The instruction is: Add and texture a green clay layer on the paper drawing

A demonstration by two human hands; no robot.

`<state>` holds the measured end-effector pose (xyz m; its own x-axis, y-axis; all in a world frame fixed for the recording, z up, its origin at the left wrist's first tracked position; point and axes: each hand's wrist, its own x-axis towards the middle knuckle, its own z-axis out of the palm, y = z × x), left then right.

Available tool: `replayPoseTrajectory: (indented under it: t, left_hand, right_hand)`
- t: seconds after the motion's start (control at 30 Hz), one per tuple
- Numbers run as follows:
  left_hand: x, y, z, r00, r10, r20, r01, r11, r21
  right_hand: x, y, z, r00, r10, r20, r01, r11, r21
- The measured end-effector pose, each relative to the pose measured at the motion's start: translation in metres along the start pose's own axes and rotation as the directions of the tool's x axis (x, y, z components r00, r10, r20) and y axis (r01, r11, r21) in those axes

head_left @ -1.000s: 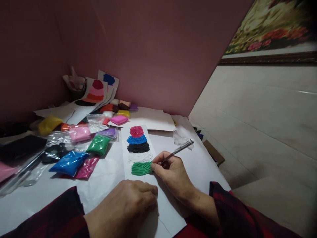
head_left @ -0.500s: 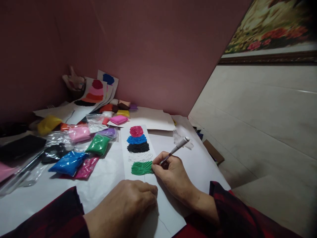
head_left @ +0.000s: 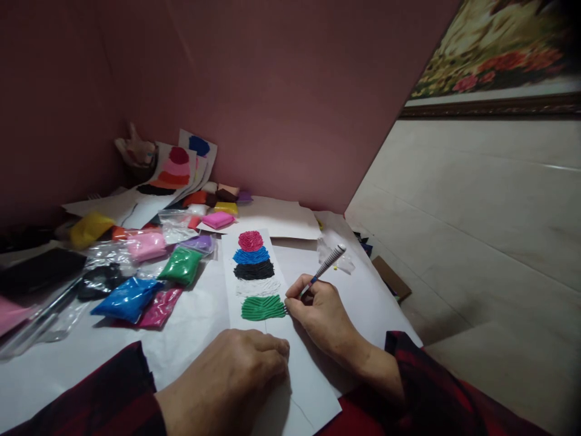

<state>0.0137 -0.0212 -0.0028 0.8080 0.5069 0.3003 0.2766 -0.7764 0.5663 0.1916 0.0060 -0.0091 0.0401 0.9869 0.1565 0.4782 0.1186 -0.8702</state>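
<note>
My right hand (head_left: 324, 315) pinches a striped pen-like tool (head_left: 327, 263), its lower end at the right edge of a green textured patch (head_left: 263, 307). That patch is the lowest of a stack on a white paper strip (head_left: 295, 363). Above it come a white patch (head_left: 258, 287), a black one (head_left: 254, 270), a blue one (head_left: 251, 255) and a dark pink round one (head_left: 250, 241). My left hand (head_left: 231, 378) rests on the lower part of the strip with fingers curled together; whether anything is under them is hidden.
On the left lie bags of coloured clay, among them green (head_left: 180, 265), blue (head_left: 127, 299) and light pink (head_left: 146, 245). Finished colour cards (head_left: 175, 172) lean at the back left. White sheets (head_left: 276, 218) lie behind the strip, near a crumpled clear wrapper (head_left: 342, 260).
My right hand and the tool have shifted slightly right, off the green patch to its edge. My left hand has hardly moved.
</note>
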Motion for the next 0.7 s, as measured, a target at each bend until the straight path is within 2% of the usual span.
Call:
replayPoseTrajectory:
  t: [0.37,0.57,0.7]
  left_hand:
    - [-0.001,-0.001,0.0,1.0,0.015,0.001,-0.015,1.0,-0.015]
    - [0.0,0.0,-0.001,1.0,0.015,-0.001,-0.015,1.0,-0.003]
    - [0.001,0.002,-0.002,1.0,-0.009,0.019,0.009,1.0,0.006]
  right_hand:
    - [0.008,0.005,-0.003,0.999,0.044,0.009,-0.044,0.997,0.069]
    - [0.01,0.004,0.0,0.999,-0.051,0.012,0.05,0.992,0.117]
    - [0.012,0.007,0.007,0.997,-0.047,0.056,0.039,0.99,0.138]
